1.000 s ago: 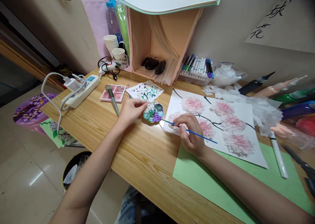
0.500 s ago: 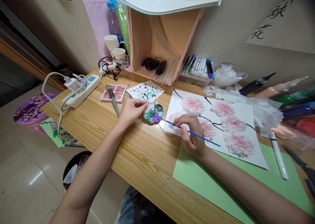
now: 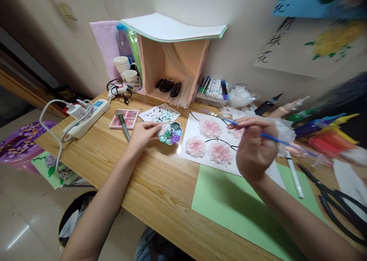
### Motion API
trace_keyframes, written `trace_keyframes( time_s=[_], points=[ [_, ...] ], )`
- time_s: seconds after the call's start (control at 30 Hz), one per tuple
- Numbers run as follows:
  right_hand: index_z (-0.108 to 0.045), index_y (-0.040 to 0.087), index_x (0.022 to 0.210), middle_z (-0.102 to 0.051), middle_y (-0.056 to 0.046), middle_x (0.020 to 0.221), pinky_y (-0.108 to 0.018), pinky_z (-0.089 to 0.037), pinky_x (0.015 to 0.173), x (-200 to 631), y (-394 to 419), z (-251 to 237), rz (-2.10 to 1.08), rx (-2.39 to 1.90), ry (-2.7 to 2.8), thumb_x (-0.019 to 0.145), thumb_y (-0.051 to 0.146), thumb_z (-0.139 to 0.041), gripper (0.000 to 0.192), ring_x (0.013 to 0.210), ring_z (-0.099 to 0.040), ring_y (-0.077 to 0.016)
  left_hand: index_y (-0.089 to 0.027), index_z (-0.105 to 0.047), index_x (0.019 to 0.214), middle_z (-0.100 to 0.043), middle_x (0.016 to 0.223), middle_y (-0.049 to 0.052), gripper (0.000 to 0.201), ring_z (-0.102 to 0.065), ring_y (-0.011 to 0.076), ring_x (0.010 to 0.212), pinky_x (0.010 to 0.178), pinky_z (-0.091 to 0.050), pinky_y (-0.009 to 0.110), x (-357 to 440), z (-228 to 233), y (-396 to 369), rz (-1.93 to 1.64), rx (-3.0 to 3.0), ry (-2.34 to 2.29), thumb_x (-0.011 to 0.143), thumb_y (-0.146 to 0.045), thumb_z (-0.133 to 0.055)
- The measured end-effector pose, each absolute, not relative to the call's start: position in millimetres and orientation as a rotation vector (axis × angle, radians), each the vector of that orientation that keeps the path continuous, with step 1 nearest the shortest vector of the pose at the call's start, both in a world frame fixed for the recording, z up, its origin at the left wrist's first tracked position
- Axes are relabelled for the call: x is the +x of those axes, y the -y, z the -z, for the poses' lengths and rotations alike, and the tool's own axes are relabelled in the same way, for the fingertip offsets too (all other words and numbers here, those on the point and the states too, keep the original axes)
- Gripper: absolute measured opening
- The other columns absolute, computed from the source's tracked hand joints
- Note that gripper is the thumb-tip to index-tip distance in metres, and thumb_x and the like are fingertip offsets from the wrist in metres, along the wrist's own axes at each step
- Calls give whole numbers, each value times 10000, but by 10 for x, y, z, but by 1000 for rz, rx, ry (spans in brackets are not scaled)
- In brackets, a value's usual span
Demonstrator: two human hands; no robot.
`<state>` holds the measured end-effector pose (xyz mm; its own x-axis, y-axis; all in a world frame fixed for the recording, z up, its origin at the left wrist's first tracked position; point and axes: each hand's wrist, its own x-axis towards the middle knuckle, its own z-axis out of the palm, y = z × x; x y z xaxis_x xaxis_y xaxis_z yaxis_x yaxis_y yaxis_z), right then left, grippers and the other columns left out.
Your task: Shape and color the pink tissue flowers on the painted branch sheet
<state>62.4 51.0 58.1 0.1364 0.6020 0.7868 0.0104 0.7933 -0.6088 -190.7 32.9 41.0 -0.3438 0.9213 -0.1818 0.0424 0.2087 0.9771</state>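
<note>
My right hand (image 3: 254,148) grips a thin blue paintbrush (image 3: 275,139) and is raised above the white sheet (image 3: 197,136) painted with pink flowers and dark branches. The brush tip points left, over the sheet's upper part. My left hand (image 3: 142,132) rests on the wooden desk (image 3: 149,176) and pinches the rim of a small round paint palette (image 3: 170,132) holding green, blue and purple paint. The white sheet lies partly on a green paper (image 3: 229,203).
A pink paint box (image 3: 124,118) with a brush lies left of the palette, beside a power strip (image 3: 86,117). A test paper (image 3: 159,113), a marker rack (image 3: 212,88), a peach box (image 3: 169,67) and paper cups (image 3: 123,64) stand behind. Black scissors (image 3: 335,196) and bottles are at the right.
My right hand lifted the brush off the palette's edge and swung it up and right over the flower sheet. The camera tilted up. My left hand stayed on the palette.
</note>
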Motion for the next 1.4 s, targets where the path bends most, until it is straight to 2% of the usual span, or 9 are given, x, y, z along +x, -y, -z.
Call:
trace_keyframes(
  time_s=[0.1, 0.23, 0.43, 0.6, 0.87, 1.03, 1.13, 1.3, 1.4],
  points=[
    [-642, 186, 814, -572, -13, 774, -294, -410, 633, 937, -581, -951, -422, -550, 1187, 902, 344, -576, 192, 665, -569, -128, -126, -769, 811, -760, 818, 79, 440, -666, 152, 679, 692, -567, 279, -1758, -589, -357, -1289, 914, -1555, 483, -406, -861],
    [-624, 222, 793, -543, -26, 814, -302, -437, 718, 1409, -479, -1243, -518, -699, 1149, 903, 344, -569, 173, 724, -562, -135, -146, -772, 796, -760, 805, 62, 450, -671, 156, 703, 703, -570, 271, -1390, -804, -436, -1302, 965, -1468, 453, -418, -875],
    [-637, 223, 786, -591, -23, 789, -288, -480, 665, 1978, -365, -1301, -600, -826, 1101, 912, 362, -522, 220, 713, -592, -139, -151, -772, 815, -760, 799, 57, 455, -670, 138, 697, 697, -559, 243, -879, -809, -582, -1252, 949, -1370, 462, -417, -880],
    [-647, 219, 778, -603, -21, 781, -267, -513, 642, 2299, -399, -1251, -697, -863, 1036, 932, 354, -476, 267, 693, -602, -129, -169, -769, 802, -761, 808, 47, 390, -674, 112, 694, 683, -548, 183, -929, -643, -557, -1176, 851, -1439, 488, -370, -885],
    [-581, 209, 742, -552, -8, 698, -258, -501, 558, 2091, -600, -1221, -888, -864, 1310, 897, 291, -471, 207, 587, -558, -127, -183, -759, 781, -762, 859, 43, 279, -669, 82, 659, 594, -531, 132, -1296, -555, -633, -1285, 695, -1474, 526, -232, -862],
    [-585, 216, 760, -563, -6, 709, -262, -498, 599, 1933, -675, -1338, -703, -834, 1260, 882, 265, -493, 160, 612, -569, -126, -184, -761, 807, -766, 845, 43, 361, -686, 100, 689, 636, -545, 150, -1240, -635, -564, -1307, 706, -1406, 489, -302, -889],
    [-611, 211, 772, -591, -19, 764, -268, -496, 642, 1918, -659, -1355, -602, -873, 1267, 880, 272, -530, 149, 680, -589, -136, -164, -765, 825, -767, 864, 65, 438, -697, 135, 722, 702, -566, 211, -1142, -706, -463, -1286, 748, -1365, 462, -372, -895],
    [-639, 212, 744, -588, -15, 734, -293, -475, 636, 1880, -537, -1278, -712, -857, 1505, 921, 363, -514, 264, 653, -568, -140, -158, -770, 811, -763, 810, 56, 438, -687, 139, 704, 753, -565, 257, -1039, -738, -421, -1245, 796, -1348, 458, -386, -891],
    [-656, 223, 823, -614, -15, 746, -281, -452, 620, 1821, -413, -1168, -713, -843, 1676, 960, 365, -454, 283, 672, -571, -137, -150, -772, 802, -759, 785, 55, 427, -675, 135, 696, 741, -558, 254, -1059, -722, -488, -1189, 854, -1347, 467, -389, -887]
  ],
)
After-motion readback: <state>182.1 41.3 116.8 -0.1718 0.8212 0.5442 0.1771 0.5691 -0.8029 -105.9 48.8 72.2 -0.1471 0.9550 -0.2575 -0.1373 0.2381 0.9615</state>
